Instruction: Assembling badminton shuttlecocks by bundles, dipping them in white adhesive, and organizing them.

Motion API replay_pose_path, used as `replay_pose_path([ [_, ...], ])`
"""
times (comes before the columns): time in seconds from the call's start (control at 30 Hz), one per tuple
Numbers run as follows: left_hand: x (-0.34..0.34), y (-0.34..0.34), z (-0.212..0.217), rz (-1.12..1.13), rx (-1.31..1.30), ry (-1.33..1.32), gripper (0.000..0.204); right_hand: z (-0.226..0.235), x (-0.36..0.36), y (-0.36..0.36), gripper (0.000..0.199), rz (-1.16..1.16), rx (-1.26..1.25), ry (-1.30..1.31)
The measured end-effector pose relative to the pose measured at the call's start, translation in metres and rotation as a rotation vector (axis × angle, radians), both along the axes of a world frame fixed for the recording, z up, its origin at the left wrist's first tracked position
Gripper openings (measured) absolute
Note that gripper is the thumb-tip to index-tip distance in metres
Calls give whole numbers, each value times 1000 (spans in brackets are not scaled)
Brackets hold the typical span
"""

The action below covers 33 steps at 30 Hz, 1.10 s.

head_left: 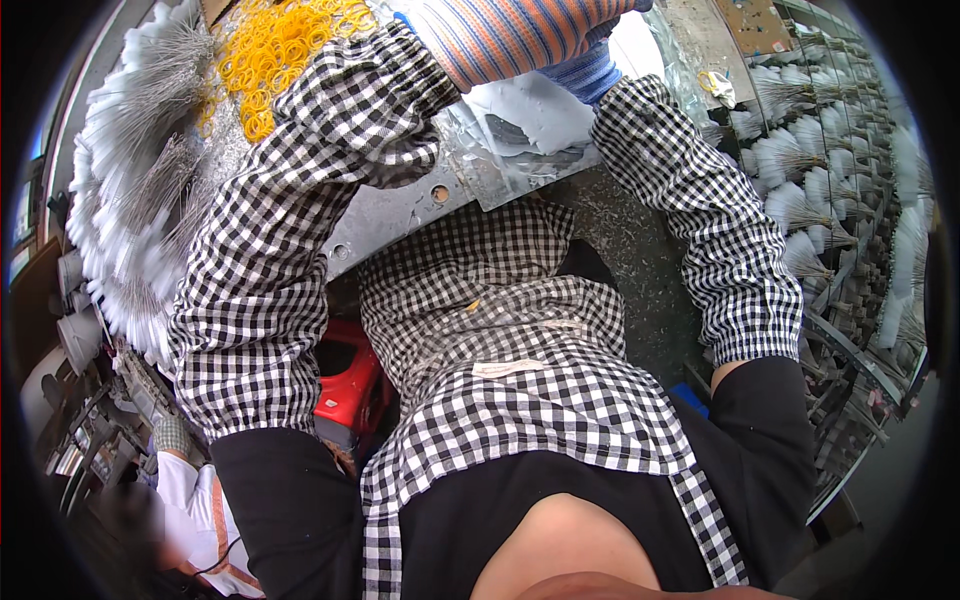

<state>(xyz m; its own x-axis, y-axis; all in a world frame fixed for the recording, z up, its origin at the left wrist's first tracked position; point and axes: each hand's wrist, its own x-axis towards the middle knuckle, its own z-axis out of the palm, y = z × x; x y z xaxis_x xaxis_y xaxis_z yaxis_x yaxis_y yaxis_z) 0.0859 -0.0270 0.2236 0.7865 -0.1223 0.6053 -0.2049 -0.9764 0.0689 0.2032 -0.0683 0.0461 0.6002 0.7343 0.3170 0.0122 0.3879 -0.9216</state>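
My left hand (520, 38), in a knitted glove with orange and blue stripes, reaches across to the right at the top of the view. Its fingertips are cut off by the upper edge, so I cannot tell what they hold. Behind it, my right hand (585, 76) in a bluish glove is mostly covered by the left. Below both hands lies a pale, smooth whitish mass (540, 112) on a clear plastic sheet (510, 180). A pile of yellow rubber bands (275, 60) spreads beside my left forearm.
Bundles of thin stems with white bristly ends (130, 120) stack along the left of the metal worktable (405, 215). More bundles fill a rack (815, 160) on the right. A red object (350, 375) stands under the table. Another person (215, 510) is at the lower left.
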Motion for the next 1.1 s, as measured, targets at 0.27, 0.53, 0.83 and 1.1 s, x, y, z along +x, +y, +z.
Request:
replay_pose_path([
  [0.27, 7, 2, -2, -30, -23, 14, 18, -103, 73, -5, 28, -25, -266, -516],
  [0.53, 15, -1, 0, -111, -80, -10, 16, -188, 154, -25, 54, -84, -585, -1109],
  [0.83, 8, 8, 2, -67, 4, -78, 24, -75, 73, -20, 42, -188, -359, -1190],
  [1.1, 6, 9, -23, -35, -263, -566, 59, 7, 2, -7, 33, -125, 1, -902],
])
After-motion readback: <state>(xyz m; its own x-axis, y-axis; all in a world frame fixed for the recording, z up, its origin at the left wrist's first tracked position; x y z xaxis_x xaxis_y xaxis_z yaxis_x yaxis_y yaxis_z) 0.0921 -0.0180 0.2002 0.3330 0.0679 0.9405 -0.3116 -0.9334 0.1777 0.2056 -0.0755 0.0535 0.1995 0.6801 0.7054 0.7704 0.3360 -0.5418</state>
